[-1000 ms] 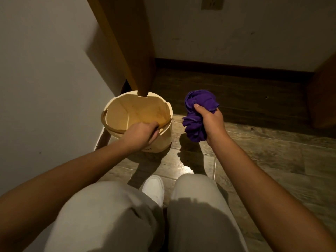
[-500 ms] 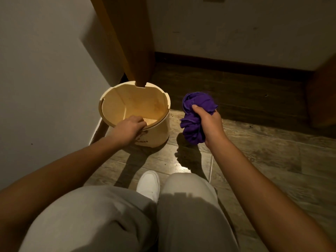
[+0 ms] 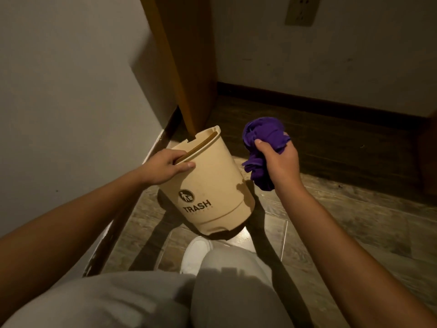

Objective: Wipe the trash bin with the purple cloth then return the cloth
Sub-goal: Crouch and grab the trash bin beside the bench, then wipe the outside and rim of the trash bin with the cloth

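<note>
While left hand [image 3: 165, 168] fingers grip tilted trash bin [image 3: 212, 185] rim, right hand [image 3: 280, 163] clutches purple cloth [image 3: 262, 138].

bare forearms, light grey trousers [image 3: 132, 301], one white shoe [image 3: 196, 253].

I count one bin [image 3: 210, 185], cream, at centre frame, with one pictogram [image 3: 186, 196] and one printed word, "TRASH", on its side. One purple cloth [image 3: 262, 150], bunched, right of centre. Two hands: I log the left hand [image 3: 165, 168] at the bin's rim and the right hand [image 3: 281, 162] around the cloth. Two bare forearms run in from the lower corners. Two knees in grey fabric fill the bottom of the frame. One white shoe [image 3: 197, 253] shows between them. One wall outlet [image 3: 299, 11], upper right. One wooden post [image 3: 186, 60], top centre.
</note>
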